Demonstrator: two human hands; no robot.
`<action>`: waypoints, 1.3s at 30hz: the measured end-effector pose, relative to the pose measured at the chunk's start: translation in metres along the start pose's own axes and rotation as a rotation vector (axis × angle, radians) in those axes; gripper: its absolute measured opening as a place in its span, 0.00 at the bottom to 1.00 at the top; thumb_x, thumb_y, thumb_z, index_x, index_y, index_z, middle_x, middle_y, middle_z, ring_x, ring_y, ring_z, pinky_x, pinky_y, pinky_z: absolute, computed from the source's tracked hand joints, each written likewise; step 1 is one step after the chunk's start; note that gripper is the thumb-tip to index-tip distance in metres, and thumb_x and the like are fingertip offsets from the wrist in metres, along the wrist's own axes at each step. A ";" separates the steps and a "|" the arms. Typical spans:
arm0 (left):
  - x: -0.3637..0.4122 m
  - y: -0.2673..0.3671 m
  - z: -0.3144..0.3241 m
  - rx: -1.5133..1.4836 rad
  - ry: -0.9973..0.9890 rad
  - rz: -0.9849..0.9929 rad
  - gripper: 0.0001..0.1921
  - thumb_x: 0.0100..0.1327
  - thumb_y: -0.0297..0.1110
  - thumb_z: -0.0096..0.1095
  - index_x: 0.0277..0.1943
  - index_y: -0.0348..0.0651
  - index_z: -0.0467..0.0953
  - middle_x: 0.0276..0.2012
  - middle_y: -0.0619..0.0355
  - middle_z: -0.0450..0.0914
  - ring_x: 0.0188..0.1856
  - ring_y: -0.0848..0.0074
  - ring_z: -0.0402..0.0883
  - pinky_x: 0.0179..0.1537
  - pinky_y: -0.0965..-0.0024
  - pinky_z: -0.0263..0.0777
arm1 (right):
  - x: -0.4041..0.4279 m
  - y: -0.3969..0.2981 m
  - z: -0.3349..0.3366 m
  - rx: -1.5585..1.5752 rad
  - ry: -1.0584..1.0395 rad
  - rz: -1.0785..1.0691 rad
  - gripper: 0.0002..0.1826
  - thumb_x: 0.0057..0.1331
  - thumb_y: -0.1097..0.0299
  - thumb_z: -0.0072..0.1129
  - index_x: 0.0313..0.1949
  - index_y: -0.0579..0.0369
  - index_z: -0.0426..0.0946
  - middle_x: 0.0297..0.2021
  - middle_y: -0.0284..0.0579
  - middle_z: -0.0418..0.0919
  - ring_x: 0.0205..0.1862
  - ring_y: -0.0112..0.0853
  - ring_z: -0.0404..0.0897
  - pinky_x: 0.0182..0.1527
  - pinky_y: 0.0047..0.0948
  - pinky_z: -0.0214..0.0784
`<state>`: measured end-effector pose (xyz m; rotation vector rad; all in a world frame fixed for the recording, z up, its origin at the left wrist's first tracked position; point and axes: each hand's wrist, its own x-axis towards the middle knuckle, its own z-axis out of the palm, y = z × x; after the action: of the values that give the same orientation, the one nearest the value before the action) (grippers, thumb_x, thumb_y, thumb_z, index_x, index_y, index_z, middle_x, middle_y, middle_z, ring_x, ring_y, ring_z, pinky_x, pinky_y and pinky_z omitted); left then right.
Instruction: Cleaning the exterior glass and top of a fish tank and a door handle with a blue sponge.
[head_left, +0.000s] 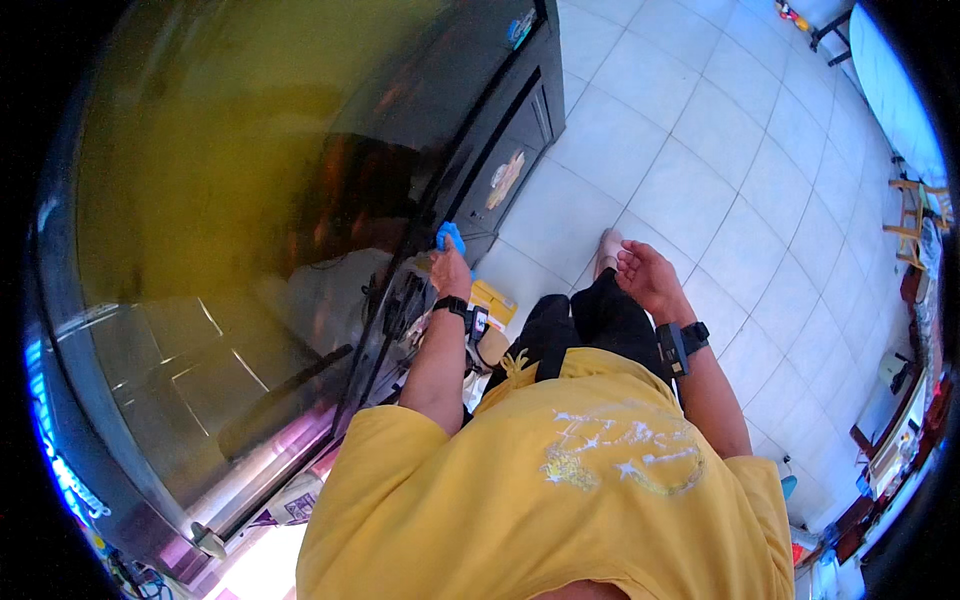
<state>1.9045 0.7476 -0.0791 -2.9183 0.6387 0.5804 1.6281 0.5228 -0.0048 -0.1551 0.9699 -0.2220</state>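
Observation:
My left hand (451, 273) grips a crumpled blue cloth (451, 237), which pokes out past the fingers and thumb. Hand and cloth are beside the front edge of a dark, glossy cabinet top (247, 202); whether the cloth touches that edge I cannot tell. Below the edge is the cabinet's dark front door (508, 174), with a pale peeled patch on it. My right hand (649, 279) hangs over the floor near my right leg, its fingers loosely curled and nothing seen in them. Black straps with small devices circle both wrists.
A yellow box (492, 303) lies on the tiled floor (690, 150) below my left wrist, among partly hidden items. A small blue item (520, 30) lies by the cabinet's far end. Wooden chairs (909, 225) stand at the far right. Reflections cover much of the glossy top.

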 end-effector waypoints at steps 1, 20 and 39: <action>-0.003 -0.006 0.003 -0.005 0.004 0.001 0.24 0.65 0.29 0.41 0.64 0.50 0.55 0.45 0.38 0.71 0.41 0.53 0.79 0.37 0.58 0.75 | 0.000 0.006 -0.004 -0.006 -0.032 0.015 0.10 0.68 0.64 0.44 0.39 0.55 0.72 0.27 0.37 0.75 0.29 0.27 0.73 0.35 0.24 0.68; 0.078 -0.155 0.123 0.171 -0.387 0.248 0.14 0.50 0.31 0.57 0.40 0.38 0.79 0.39 0.43 0.80 0.43 0.56 0.80 0.43 0.60 0.75 | -0.037 0.043 0.004 0.009 -0.108 -0.040 0.09 0.66 0.63 0.47 0.36 0.54 0.73 0.26 0.37 0.75 0.28 0.27 0.73 0.34 0.25 0.68; -0.055 0.054 -0.082 -0.043 -0.118 0.755 0.16 0.56 0.26 0.50 0.47 0.48 0.74 0.45 0.48 0.76 0.50 0.56 0.73 0.48 0.55 0.69 | -0.042 0.047 0.011 -0.008 -0.130 -0.094 0.09 0.66 0.64 0.47 0.36 0.56 0.73 0.27 0.40 0.76 0.29 0.29 0.74 0.35 0.26 0.69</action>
<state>1.8642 0.7057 0.0171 -2.5716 1.7337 0.8155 1.6202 0.5793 0.0244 -0.2199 0.8347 -0.2909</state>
